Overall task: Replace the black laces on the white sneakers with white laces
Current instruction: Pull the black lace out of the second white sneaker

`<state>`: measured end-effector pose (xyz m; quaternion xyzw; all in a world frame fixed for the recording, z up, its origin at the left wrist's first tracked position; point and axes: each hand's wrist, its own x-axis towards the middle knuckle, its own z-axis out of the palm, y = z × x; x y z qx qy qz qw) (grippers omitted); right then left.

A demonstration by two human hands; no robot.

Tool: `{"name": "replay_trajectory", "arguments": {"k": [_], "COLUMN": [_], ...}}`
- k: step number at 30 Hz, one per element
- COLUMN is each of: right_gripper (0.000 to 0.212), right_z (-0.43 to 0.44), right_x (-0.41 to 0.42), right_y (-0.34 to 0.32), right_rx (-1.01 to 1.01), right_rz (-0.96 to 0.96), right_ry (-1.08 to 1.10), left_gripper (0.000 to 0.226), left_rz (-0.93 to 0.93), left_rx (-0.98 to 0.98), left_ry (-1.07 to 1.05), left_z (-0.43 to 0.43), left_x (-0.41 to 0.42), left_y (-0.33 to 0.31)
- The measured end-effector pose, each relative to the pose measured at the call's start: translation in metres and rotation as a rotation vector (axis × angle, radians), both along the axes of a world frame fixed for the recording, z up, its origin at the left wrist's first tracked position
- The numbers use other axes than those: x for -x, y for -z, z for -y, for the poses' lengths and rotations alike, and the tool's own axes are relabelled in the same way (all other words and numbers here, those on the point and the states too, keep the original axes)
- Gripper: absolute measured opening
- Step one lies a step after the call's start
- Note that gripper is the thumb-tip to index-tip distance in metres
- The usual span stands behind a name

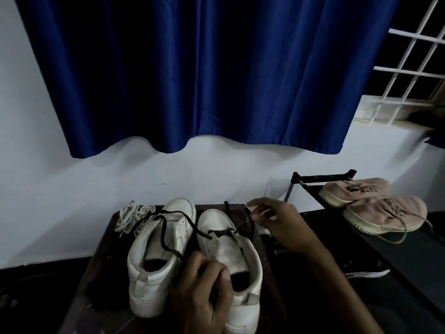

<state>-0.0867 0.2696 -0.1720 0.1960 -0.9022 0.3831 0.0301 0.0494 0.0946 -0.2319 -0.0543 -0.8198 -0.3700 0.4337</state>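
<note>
On table (263,247) | left hand (202,290) grips sneaker (243,254) | right hand (277,222) near black lace (222,232)

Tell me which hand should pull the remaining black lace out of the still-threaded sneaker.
Right. The right hand reaches the black lace where it trails beside the sneaker toe, though a pinch is unclear. The left hand grips that sneaker's collar, steadying it.

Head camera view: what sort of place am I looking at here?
Most likely a room in a home, perhaps a bedroom corner: a blue curtain hangs against a white wall, a white window grille sits at the right, and a black shoe rack holds pink sneakers.
</note>
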Motion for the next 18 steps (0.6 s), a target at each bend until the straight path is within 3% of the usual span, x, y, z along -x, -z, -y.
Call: {"name": "replay_trajectory", "arguments": {"k": [2, 7, 10, 13, 15, 18], "right_gripper": [0.015, 0.012, 0.021, 0.026, 0.03, 0.052], "right_z": [0.002, 0.009, 0.0, -0.01, -0.007, -0.004], "right_x": [-0.012, -0.02, -0.015, -0.01, -0.004, 0.011], "right_y": [-0.01, 0.01, 0.01, 0.012, 0.015, 0.017], "right_rx": [0.229, 0.354, 0.314, 0.321, 0.287, 0.207], "right_rz": [0.024, 0.184, 0.217, 0.275, 0.252, 0.203], "right_ry": [-0.023, -0.285, -0.432, -0.432, -0.388, -0.337], "left_gripper": [0.023, 0.019, 0.009, 0.02, 0.018, 0.005], "left_rz": [0.043, 0.14, 0.476, 0.709, 0.821, 0.848], "left_rx": [0.003, 0.203, 0.422, 0.599, 0.628, 0.678], "left_ry": [-0.018, -0.015, 0.023, 0.037, 0.022, -0.023], "left_z": [-0.004, 0.003, 0.012, 0.009, 0.003, -0.004], "left_x": [-0.004, 0.002, 0.029, 0.06, 0.073, 0.089], "left_y": [-0.009, -0.058, -0.082, -0.086, -0.092, -0.096]}}
